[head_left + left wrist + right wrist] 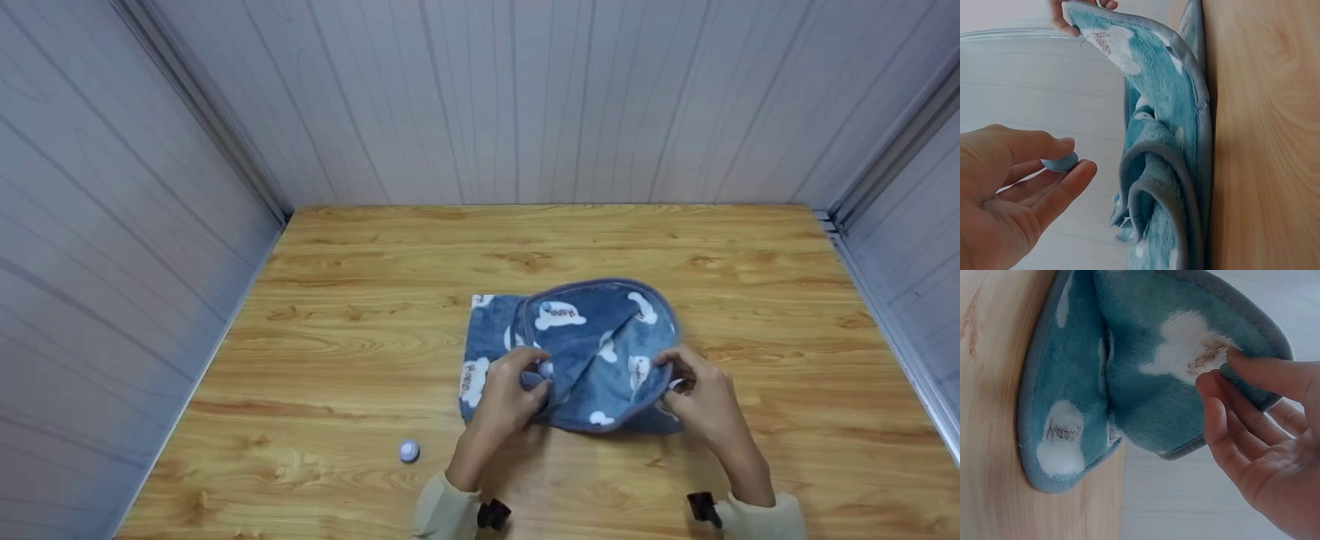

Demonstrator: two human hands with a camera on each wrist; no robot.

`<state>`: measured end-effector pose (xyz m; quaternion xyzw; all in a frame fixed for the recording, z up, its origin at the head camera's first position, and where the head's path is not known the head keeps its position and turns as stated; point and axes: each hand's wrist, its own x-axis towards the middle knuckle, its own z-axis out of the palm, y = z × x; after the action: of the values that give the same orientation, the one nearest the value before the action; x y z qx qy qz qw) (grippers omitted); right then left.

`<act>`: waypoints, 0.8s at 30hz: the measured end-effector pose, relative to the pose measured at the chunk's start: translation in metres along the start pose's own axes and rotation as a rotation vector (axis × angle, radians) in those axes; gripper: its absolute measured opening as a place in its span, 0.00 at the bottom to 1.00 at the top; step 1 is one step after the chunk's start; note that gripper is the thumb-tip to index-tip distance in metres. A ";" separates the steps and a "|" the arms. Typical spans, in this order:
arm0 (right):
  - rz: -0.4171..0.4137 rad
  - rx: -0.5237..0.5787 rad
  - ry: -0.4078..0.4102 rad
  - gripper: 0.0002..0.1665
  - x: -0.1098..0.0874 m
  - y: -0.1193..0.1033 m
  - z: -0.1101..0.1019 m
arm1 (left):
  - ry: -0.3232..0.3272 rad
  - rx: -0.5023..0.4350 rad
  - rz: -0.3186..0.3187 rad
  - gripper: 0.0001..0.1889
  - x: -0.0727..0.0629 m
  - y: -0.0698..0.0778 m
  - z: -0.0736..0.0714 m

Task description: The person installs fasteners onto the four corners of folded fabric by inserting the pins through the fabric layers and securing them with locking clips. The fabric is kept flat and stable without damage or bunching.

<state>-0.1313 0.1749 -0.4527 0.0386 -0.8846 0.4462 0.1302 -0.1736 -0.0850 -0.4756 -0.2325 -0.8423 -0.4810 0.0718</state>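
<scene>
From where I stood, the head view alone took in, at the far left of the things on the table, a small pale round piece [409,451] lying by itself; neither wrist view showed it. To its right the person's left hand [508,395] pinched a blue round piece [1060,162] between thumb and fingers, and only the left wrist view made that pinch plain, with bare background between hand and cloth. That same view showed the grey-edged curled folds of the blue cloth [592,375], which looked flatter from above, where it lay right of the table's middle, toward the near side, with a rounded flap turned up. At its right side the right hand [701,394] gripped the edge; the right wrist view brought out the brown lettering on a white bone print there, and a teal bit between the fingertips, though I couldn't tell whether that was cloth or something else. The table [337,337] was yellow-brown wood grain, with a pale left wall [112,225], a grooved back wall [480,105] and a right wall [907,202] around it. I counted one cloth, two round pieces for certain, two hands, two cream sleeves [448,504] and two black fittings [493,515], one by each wrist.
</scene>
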 end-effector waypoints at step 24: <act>-0.033 0.017 -0.001 0.23 0.003 -0.002 0.004 | -0.016 -0.061 0.053 0.14 0.008 0.010 0.017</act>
<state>-0.1342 0.1703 -0.4531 0.0545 -0.8799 0.4516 0.1370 -0.1737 -0.0639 -0.4738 -0.2605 -0.8214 -0.5025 0.0707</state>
